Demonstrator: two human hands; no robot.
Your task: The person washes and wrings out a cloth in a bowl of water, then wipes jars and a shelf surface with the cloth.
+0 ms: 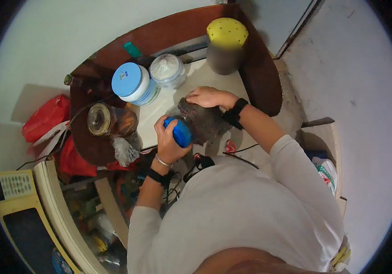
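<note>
White countertop (148, 124), blue lid (178, 133) in left grip (170, 142) (banded wrist), grey cloth (202, 122).

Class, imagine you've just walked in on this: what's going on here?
A person's left hand grips a rounded, bright blue object, while the right hand lies over the edge of a grey-brown, rough-looking mass beside it. What that mass is cannot be told. A white tub with a light blue lid stands upright on the cream-topped table.
</note>
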